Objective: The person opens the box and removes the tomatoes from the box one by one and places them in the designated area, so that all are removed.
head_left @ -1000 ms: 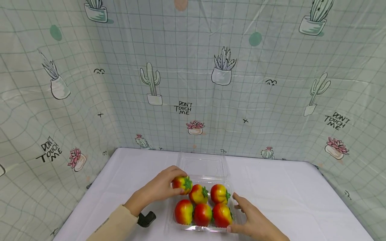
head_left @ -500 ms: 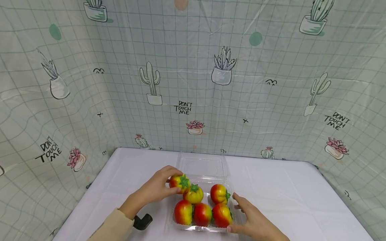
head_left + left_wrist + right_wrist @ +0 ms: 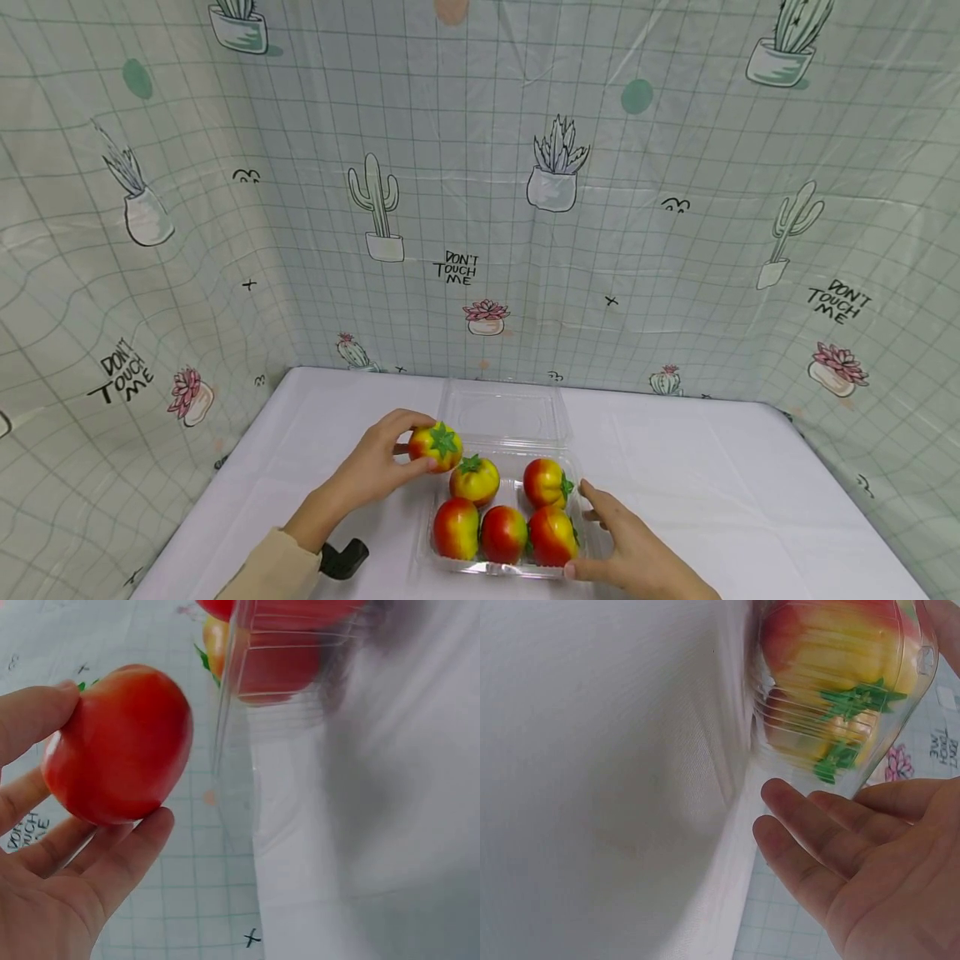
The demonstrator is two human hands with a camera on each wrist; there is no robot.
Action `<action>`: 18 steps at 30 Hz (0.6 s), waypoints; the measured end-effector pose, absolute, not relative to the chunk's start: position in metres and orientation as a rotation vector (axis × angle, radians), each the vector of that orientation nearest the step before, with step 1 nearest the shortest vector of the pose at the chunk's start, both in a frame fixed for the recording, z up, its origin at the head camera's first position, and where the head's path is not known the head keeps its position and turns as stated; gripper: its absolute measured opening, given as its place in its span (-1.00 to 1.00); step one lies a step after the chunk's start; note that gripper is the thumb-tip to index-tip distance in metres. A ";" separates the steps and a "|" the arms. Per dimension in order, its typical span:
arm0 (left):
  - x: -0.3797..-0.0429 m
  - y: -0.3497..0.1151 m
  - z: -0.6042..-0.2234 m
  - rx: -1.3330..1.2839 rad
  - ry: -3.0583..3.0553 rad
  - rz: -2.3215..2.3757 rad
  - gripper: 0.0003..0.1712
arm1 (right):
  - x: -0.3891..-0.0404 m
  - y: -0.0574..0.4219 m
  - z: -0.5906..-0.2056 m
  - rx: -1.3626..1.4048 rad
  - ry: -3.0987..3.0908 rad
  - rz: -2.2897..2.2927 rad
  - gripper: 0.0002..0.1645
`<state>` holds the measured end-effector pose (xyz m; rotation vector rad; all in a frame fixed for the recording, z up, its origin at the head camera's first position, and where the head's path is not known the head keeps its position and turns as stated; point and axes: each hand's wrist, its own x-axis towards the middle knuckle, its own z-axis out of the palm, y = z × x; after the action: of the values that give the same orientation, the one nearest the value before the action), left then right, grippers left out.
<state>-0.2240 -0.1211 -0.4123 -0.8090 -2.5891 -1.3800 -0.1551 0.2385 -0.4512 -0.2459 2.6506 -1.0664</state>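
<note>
Red-and-yellow plastic tomato with a green stem (image 3: 434, 445) is gripped by the curled fingers of the left hand (image 3: 372, 467), just above the far left corner of the clear plastic clamshell box (image 3: 590, 546). Five similar tomatoes (image 3: 504, 533) lie inside the box. The right hand (image 3: 628, 546), fingers straight, presses the right wall of the box on the white bench (image 3: 720, 483).

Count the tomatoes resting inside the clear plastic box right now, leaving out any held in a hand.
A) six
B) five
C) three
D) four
B. Five tomatoes sit in the clear plastic box, while the left hand holds a sixth tomato just outside its far left corner.
</note>
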 end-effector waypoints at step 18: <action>-0.231 -0.147 -0.429 -0.511 -2.530 -1.570 -0.46 | -0.155 0.238 -0.451 -0.244 2.636 -1.075 0.28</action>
<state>-0.2312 -0.1468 -0.4288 -0.5107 -2.5302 -1.5702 -0.1553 0.2378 -0.4509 -0.2436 2.6363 -1.0752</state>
